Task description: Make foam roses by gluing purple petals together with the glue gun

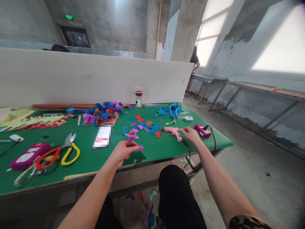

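My left hand point(122, 152) is closed on a purple paper flower point(132, 136) with a brown centre, held just above the near table edge. A loose purple petal point(141, 148) sticks out at the tip of my left thumb. To the right, a pink hot glue gun point(173, 131) lies on the green table, its nozzle pointing left. My right hand point(190, 135) is at the gun's back end, fingers stretched toward it and not wrapped round the handle; whether they touch it is hard to see. Blue, orange and purple paper petals point(152, 127) lie scattered left of the nozzle.
Finished paper flowers point(102, 113) are heaped behind a phone point(102, 136). Red-and-yellow scissors point(69, 149) and a magenta power box point(30, 156) lie left. Another magenta box point(202, 130), white cables point(177, 113) and a red-lidded jar point(138, 99) are farther right and back. A white partition point(95, 78) stands behind.
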`<state>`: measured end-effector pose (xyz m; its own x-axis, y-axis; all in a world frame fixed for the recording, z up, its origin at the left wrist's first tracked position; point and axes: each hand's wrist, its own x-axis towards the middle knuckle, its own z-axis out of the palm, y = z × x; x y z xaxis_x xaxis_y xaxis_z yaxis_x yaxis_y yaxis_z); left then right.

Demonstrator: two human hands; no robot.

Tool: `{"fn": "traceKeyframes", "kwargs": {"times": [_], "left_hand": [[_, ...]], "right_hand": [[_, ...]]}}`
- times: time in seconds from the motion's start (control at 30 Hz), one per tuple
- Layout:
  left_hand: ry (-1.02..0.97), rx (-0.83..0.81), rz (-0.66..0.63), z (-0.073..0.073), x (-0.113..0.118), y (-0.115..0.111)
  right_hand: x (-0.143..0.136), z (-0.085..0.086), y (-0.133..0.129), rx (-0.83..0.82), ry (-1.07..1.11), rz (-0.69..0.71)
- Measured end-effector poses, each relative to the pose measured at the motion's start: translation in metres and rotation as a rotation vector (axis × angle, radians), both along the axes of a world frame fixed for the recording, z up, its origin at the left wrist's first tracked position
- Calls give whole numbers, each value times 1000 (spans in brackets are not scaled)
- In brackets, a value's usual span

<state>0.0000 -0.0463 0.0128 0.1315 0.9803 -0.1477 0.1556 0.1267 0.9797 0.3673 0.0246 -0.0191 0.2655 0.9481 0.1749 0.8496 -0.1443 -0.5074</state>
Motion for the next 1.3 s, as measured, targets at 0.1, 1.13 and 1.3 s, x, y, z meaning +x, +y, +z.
{"fn": "traceKeyframes", "kwargs": {"times": [0.1, 1.13, 1.3], "left_hand": [[19, -34, -11, -8, 13, 17], [184, 74, 222, -47, 15, 44], [282, 103, 225, -46, 16, 42]], "right_hand": [[-2, -9, 6, -111, 23, 55], [-87, 24, -83, -241, 980, 528], [-102, 29, -94, -289, 836, 608]]}}
